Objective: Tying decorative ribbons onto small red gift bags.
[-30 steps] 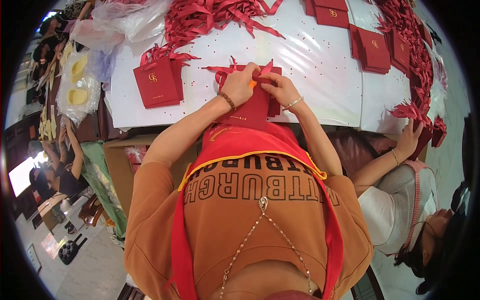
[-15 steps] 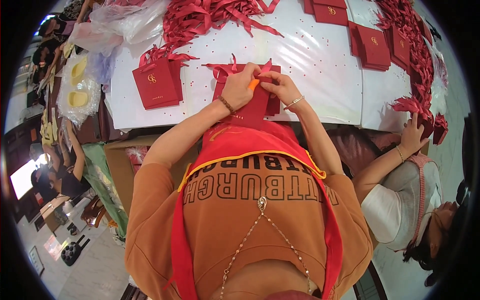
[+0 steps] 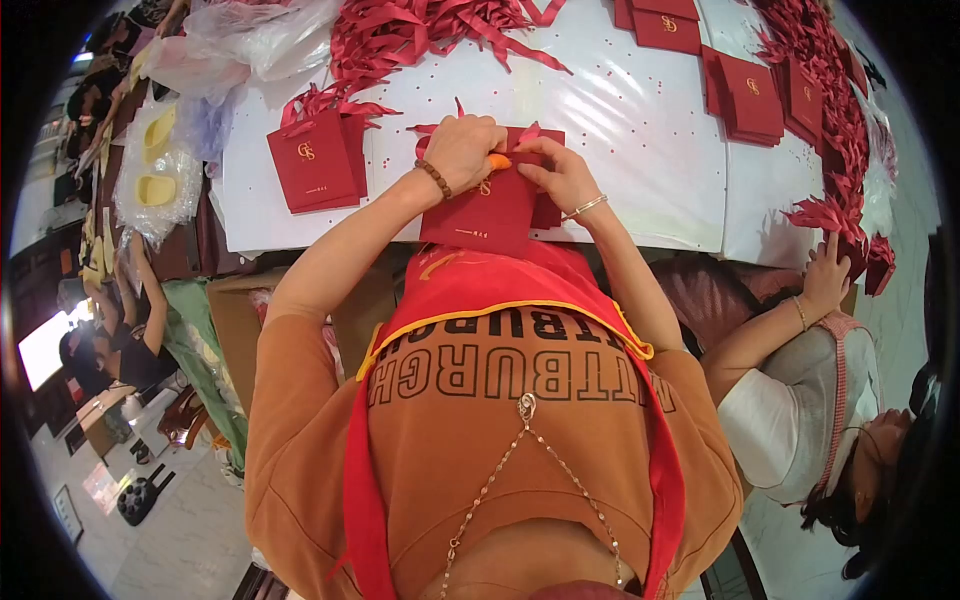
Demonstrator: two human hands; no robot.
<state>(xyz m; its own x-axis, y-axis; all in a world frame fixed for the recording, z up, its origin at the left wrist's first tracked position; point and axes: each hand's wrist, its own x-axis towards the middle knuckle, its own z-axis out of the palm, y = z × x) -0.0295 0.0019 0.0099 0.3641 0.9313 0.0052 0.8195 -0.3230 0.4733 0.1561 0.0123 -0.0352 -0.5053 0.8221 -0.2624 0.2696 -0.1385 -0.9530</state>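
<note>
At the table's near edge lies a red paper gift bag (image 3: 480, 215) with gold print, its lower part next to my red apron. Another red bag (image 3: 547, 212) shows from under its right side. My left hand (image 3: 465, 152) is closed at the bag's top edge, with a small orange piece (image 3: 499, 161) showing at its fingertips; its kind is hard to tell. My right hand (image 3: 562, 178) pinches the red ribbon (image 3: 525, 157) at the top of the bag, close beside the left fingers. Ribbon ends stick out above and to both sides of my hands.
Left of my hands stand stacked red bags (image 3: 312, 165) with ribbons. A heap of red ribbons (image 3: 430, 35) lies further back. More bags (image 3: 750, 95) are on the right, near a co-worker's hand (image 3: 828, 280). Yellow slippers (image 3: 156, 190) in bubble wrap lie far left. Small red dots litter the table.
My left hand has turned over and its wrist has lifted, uncovering more of the bag's front. The bag has tilted slightly. My right hand stays nearly in place.
</note>
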